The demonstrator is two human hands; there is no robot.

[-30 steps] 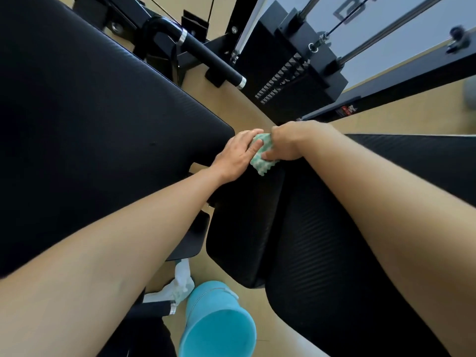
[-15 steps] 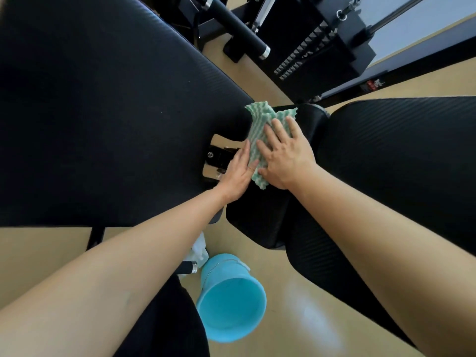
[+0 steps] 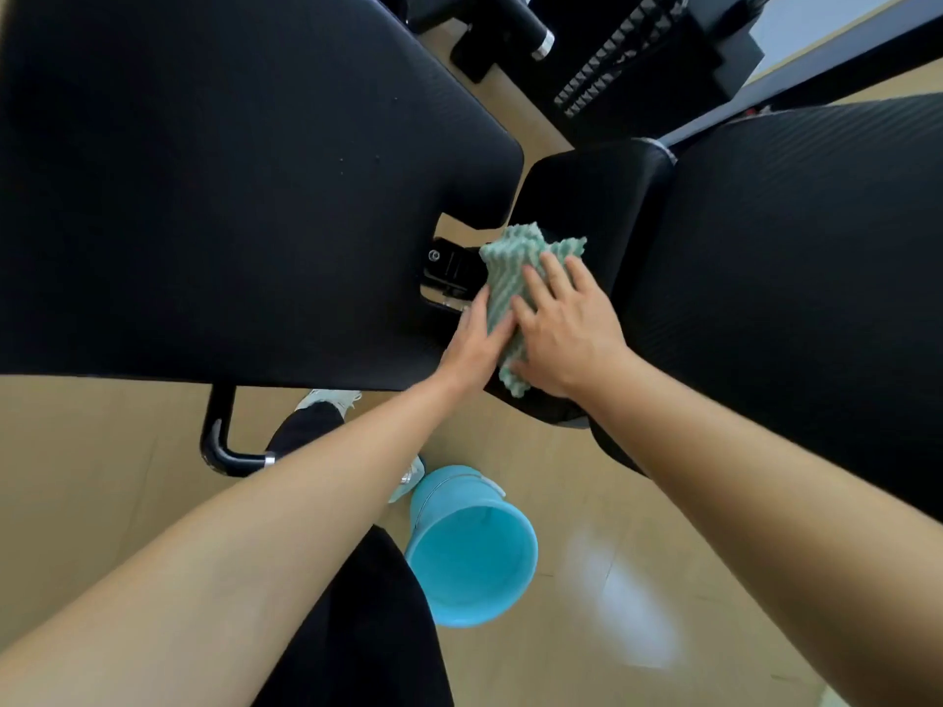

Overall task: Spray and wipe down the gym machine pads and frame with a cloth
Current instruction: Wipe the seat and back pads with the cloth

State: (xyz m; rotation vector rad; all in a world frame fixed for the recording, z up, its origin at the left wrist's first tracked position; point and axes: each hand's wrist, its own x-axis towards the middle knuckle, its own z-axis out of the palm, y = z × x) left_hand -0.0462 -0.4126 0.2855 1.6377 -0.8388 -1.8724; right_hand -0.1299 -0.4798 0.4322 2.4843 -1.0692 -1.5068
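A green and white wavy cloth [image 3: 515, 267] lies on the small black middle pad [image 3: 581, 196] of the gym machine. My right hand [image 3: 566, 329] presses flat on the cloth with fingers spread. My left hand [image 3: 474, 344] rests against the cloth's left edge, fingers straight along it. A large black pad [image 3: 204, 170] fills the left, and another large black pad [image 3: 796, 278] fills the right. A metal bracket of the frame [image 3: 449, 273] shows in the gap beside the cloth. No spray bottle is in view.
A light blue bucket [image 3: 474, 548] stands on the tan floor below the pads. A black curved handle [image 3: 224, 441] sticks out under the left pad. My leg and shoe [image 3: 326, 405] are near it. The weight stack [image 3: 638, 48] is at the top.
Both hands have slid the cloth along the middle pad toward me, from its far end to near its close end. The cloth went from bunched to spread flat under my right hand.
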